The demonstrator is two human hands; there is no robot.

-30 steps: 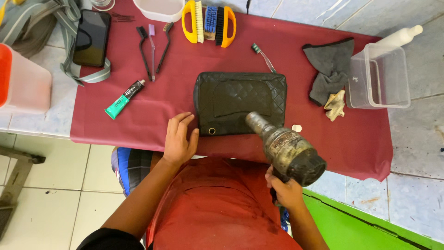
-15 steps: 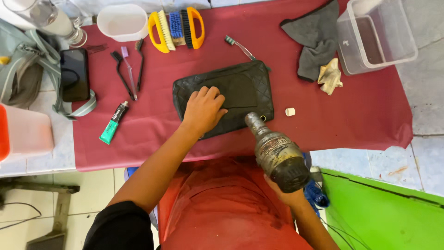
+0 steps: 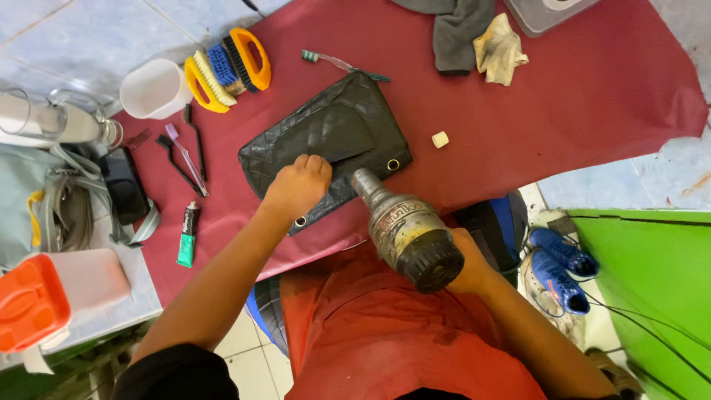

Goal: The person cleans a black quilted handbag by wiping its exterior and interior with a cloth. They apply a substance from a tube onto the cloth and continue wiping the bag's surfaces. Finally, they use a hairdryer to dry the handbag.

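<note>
My left hand (image 3: pixel 298 187) presses clenched on the black bag (image 3: pixel 326 144) lying under it, while my right hand (image 3: pixel 468 261) grips a heat gun (image 3: pixel 406 230) aimed just beside my knuckles.

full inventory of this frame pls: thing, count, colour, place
quilted bag: 1, black, centre of cloth
cloth: 1, dark red, covers table
heat gun: 1, grimy grey-black, nozzle at bag's near edge
scrub brushes: 3, two yellow-handled and one blue, top left
cup: 1, white, left of brushes
thin brushes: about 3, black and pink, left of bag
tube: 1, green-black, cloth's left edge
rags: 2, grey and cream, top
small block: 1, cream, right of bag
phone: 1, black, far left
shoes: 2, blue, floor right
left hand: fist pressing on bag
right hand: grips heat gun
</note>
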